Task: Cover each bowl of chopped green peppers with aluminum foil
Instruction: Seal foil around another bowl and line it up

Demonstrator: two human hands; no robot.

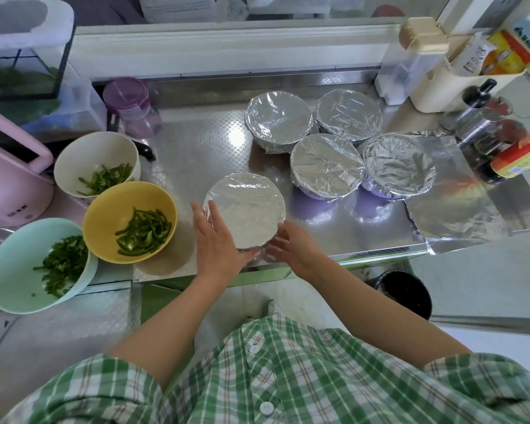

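A foil-covered bowl [245, 209] stands near the front edge of the steel counter. My left hand [216, 240] lies against its left side with fingers spread over the foil rim. My right hand [291, 244] presses the foil at its near right side, fingers fairly straight. Several more foil-covered bowls [326, 165] sit behind it to the right. On the left stand three uncovered bowls of chopped green peppers: a white bowl [95, 148], a yellow bowl [104, 221] and a mint green bowl [10, 270].
A loose sheet of aluminum foil [459, 203] lies at the right, hanging over the counter edge. Bottles and jars [484, 123] crowd the back right. A purple-lidded container [129, 105] and a pink appliance [10, 172] stand at the left. A black bin [406, 293] is below the counter.
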